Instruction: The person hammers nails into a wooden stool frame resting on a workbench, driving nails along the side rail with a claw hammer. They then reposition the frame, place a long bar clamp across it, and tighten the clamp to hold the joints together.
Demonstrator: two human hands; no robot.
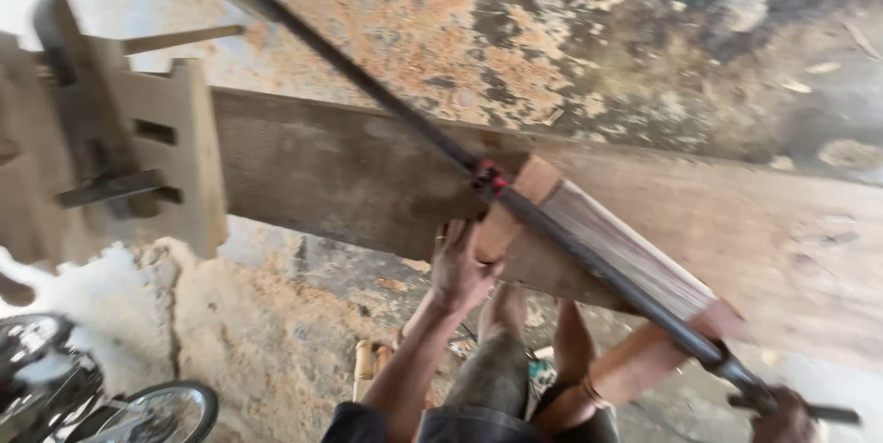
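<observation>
Motion is blurring the frame. The left hand [463, 268] is gripping one frame-saw upright [501, 218]; the right hand [784, 414], partly cut off, is clutching its one long bar [589, 254] over one plank [349, 176].

You have two hands [464, 268] in the picture, one near the middle and one [782, 415] in the lower right corner. There is one long dark metal bar [386, 98] going from the top down to the lower right. There is one big wooden beam [331, 172] across the middle. One wooden block [616, 259] sits on it. In the lower left corner you can see one bike wheel [170, 411].
</observation>
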